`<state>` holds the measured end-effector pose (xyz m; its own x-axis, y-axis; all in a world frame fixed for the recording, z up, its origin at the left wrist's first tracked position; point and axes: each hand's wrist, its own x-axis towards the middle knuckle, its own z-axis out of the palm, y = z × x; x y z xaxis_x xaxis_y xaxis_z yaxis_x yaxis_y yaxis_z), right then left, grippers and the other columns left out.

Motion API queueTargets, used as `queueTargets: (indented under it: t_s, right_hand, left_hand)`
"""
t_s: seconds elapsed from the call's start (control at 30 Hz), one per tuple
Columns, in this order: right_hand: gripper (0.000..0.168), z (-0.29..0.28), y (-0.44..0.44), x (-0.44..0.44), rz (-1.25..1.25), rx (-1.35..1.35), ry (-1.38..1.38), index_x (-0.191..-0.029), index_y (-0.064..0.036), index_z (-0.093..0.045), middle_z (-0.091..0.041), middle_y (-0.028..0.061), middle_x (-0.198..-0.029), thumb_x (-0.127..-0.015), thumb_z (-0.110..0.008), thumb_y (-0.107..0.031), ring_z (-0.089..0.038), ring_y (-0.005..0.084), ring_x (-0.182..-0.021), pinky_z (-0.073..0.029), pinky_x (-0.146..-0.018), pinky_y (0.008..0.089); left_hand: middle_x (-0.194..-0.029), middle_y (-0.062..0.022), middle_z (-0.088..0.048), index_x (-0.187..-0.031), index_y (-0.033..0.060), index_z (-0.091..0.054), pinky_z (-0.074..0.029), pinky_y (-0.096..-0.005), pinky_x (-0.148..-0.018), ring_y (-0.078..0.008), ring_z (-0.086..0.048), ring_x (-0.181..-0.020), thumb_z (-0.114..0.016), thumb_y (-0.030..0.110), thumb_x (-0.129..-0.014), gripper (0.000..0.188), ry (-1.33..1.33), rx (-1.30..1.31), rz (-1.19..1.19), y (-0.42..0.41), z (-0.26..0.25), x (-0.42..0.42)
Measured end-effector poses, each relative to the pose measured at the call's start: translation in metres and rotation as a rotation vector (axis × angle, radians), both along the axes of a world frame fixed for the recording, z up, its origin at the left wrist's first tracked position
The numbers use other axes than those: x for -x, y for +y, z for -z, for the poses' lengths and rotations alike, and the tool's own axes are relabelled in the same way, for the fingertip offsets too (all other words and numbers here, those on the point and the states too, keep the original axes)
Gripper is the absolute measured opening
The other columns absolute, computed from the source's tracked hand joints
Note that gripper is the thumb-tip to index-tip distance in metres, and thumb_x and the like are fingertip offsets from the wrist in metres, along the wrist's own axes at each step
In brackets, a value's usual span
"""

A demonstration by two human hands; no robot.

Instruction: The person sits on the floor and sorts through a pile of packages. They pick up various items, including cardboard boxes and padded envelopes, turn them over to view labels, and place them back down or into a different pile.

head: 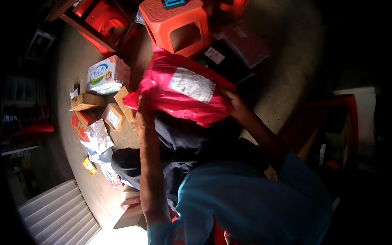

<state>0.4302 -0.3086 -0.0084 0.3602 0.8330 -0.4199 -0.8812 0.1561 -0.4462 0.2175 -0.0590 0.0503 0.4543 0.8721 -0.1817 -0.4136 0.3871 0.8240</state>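
A bright pink plastic mailing bag point(159, 76) is held up in front of my knees, between both hands. On its upper face is a crumpled white shipping label point(192, 84) with print on it. My left hand point(141, 114) grips the bag's left end, its fingers partly hidden by the plastic. At the opposite end, my right hand point(234, 102) clasps the edge, with the fingertips on the upper side. What the bag contains is hidden.
Beyond the bag stands an orange plastic stool point(174, 18) with a blue-and-black device point(174, 3) on it. A milk carton pack point(107, 75), a small labelled cardboard box point(112, 118) and silvery bags point(99, 137) lie left. Dark parcels point(228, 58) lie on the floor beyond, right of the stool.
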Motion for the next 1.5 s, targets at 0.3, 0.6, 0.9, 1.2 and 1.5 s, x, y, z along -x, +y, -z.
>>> queueTargets:
  t_s: [0.3,0.6,0.9,1.2,1.5]
  right_hand:
    - [0.047,0.098,-0.182,-0.088,0.451,0.266,-0.265,-0.135,-0.001,-0.049,-0.059,0.0145,-0.129,-0.094,-0.062,-0.020,-0.059,0.0268,-0.116,-0.048,-0.102,0.0416]
    - [0.050,0.083,-0.230,-0.156,0.638,0.516,-0.536,-0.133,0.002,-0.050,-0.060,0.0136,-0.126,-0.094,-0.063,-0.026,-0.061,0.0245,-0.112,-0.050,-0.098,0.0376]
    - [0.042,0.035,-0.154,-0.276,0.640,0.135,-0.506,-0.126,-0.002,-0.058,-0.064,0.0062,-0.115,-0.092,-0.065,-0.026,-0.063,0.0177,-0.100,-0.051,-0.090,0.0326]
    - [0.019,0.151,-0.171,-0.196,0.454,0.631,-0.581,-0.105,-0.018,-0.059,-0.053,-0.0025,-0.072,-0.089,-0.067,-0.025,-0.049,0.0116,-0.054,-0.041,-0.045,0.0295]
    - [0.008,0.163,-0.136,-0.134,0.100,0.516,-0.474,-0.095,-0.011,-0.060,-0.062,0.0038,-0.080,-0.092,-0.062,-0.019,-0.062,0.0166,-0.070,-0.053,-0.056,0.0338]
  left_hand:
    - [-0.126,-0.0276,-0.058,-0.123,-0.0050,-0.056,-0.049,-0.0436,-0.102,-0.0383,-0.059,-0.118,-0.055,0.009,-0.099,0.028,-0.074,-0.206,0.260,-0.004,-0.003,0.018]
    - [-0.127,-0.0288,-0.057,-0.123,-0.0056,-0.055,-0.047,-0.0437,-0.103,-0.0392,-0.058,-0.119,-0.053,0.009,-0.099,0.027,-0.034,-0.199,0.299,-0.003,-0.006,0.025]
    - [-0.124,-0.0275,-0.060,-0.122,-0.0056,-0.056,-0.050,-0.0429,-0.100,-0.0381,-0.061,-0.115,-0.057,0.013,-0.099,0.030,0.036,-0.160,0.323,-0.002,-0.015,0.034]
    - [-0.115,-0.0243,-0.064,-0.121,-0.0044,-0.057,-0.055,-0.0376,-0.088,-0.0314,-0.068,-0.099,-0.060,0.020,-0.097,0.034,0.165,-0.096,0.256,0.010,-0.003,0.077]
    - [-0.113,-0.0222,-0.065,-0.125,-0.0083,-0.053,-0.056,-0.0355,-0.087,-0.0293,-0.067,-0.097,-0.062,0.022,-0.095,0.043,0.386,0.106,0.046,0.046,0.074,0.153]
